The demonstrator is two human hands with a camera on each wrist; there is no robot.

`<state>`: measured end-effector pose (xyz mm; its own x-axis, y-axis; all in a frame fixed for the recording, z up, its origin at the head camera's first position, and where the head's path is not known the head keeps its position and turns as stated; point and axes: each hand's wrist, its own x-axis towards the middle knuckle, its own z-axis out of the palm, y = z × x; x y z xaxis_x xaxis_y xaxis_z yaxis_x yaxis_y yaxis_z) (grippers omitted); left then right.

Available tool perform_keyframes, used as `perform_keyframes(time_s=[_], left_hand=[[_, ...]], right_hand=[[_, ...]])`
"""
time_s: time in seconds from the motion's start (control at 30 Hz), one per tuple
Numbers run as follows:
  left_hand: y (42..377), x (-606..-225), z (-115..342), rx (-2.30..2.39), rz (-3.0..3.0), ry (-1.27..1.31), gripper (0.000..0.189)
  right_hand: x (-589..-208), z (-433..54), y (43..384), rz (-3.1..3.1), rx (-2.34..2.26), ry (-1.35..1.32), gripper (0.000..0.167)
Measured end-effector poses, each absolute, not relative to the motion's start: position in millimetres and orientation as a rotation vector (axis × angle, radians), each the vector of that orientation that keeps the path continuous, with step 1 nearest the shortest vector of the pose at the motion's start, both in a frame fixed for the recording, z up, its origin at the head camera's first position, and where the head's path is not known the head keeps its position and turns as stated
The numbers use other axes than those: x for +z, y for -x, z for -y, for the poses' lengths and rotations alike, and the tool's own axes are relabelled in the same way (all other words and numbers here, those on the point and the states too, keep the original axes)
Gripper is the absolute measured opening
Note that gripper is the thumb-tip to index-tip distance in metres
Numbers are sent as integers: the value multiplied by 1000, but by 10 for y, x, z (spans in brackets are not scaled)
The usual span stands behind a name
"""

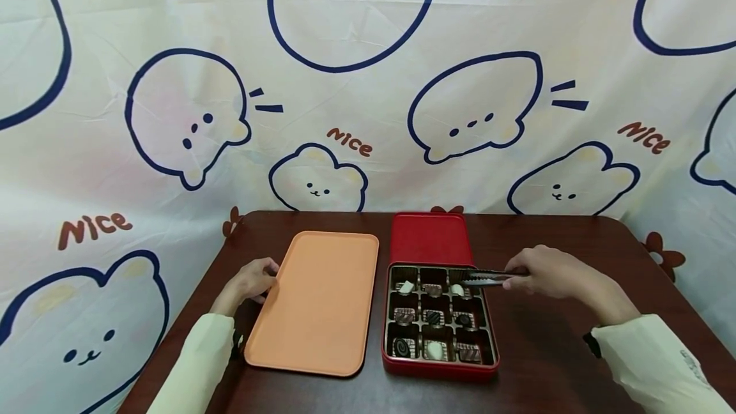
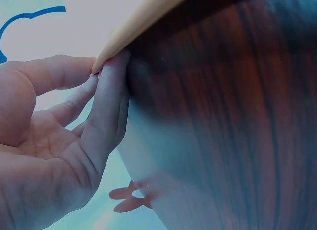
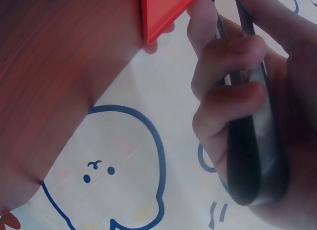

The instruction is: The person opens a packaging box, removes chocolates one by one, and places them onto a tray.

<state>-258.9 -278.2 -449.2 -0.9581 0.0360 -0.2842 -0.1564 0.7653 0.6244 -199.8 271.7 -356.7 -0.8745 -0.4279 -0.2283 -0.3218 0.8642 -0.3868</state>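
Note:
My left hand (image 1: 253, 280) pinches the left edge of an orange tray (image 1: 319, 302); in the left wrist view, thumb and fingers meet on the tray's rim (image 2: 133, 24). My right hand (image 1: 543, 273) grips metal tongs (image 1: 485, 278), with fingers curled round both arms in the right wrist view. The tongs' tips reach over the far right compartment of a red tin (image 1: 439, 370), by a white chocolate (image 1: 457, 289). Whether they touch it I cannot tell. Several chocolates, dark and white, sit in the tin's divided compartments, among them a dark round one (image 1: 402, 347).
The tin's red lid (image 1: 431, 238) lies behind it. Tray and tin stand side by side on a dark brown wooden table (image 1: 552, 356). A white cloth (image 1: 391, 107) printed with bear outlines hangs behind the table.

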Motion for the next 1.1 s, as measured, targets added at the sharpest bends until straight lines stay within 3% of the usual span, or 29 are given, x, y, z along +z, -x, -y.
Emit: perform_keyframes(time_s=[0.3,1.1], left_hand=[[2554,-4489,2773,1017,-2673,99,21],[2507,-4478,2768,1076,-2625,110,18]], right_hand=[[-3492,-2552,2040,-2692,-421,545,10],[-3381,-2175,2112,-2713,-152,447,19]])
